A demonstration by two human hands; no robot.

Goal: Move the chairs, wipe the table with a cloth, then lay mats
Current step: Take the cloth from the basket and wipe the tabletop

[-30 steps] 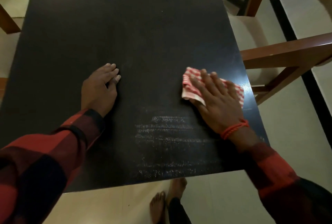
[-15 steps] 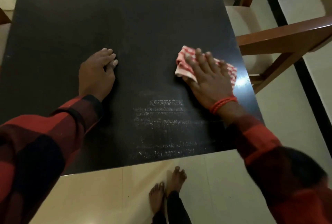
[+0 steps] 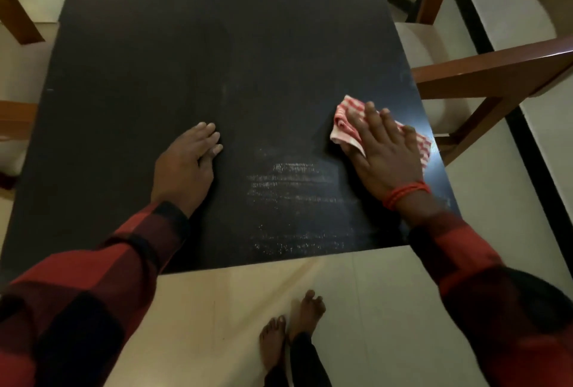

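We see a red-and-white checked cloth (image 3: 347,126), folded into a small crumpled pad, lying on the black table (image 3: 217,60) near its right edge, with its pale folded edge sticking out on the left of our right hand (image 3: 387,154), whose straight, spread fingers press flat on top of it without curling round it. Our left hand (image 3: 186,166) rests palm-down on the bare tabletop well apart from the cloth, fingers relaxed and holding nothing, and between the two hands the dark surface shows faint whitish streaks. A brown wooden chair (image 3: 483,76) with a pale seat stands just beside the table's right edge.
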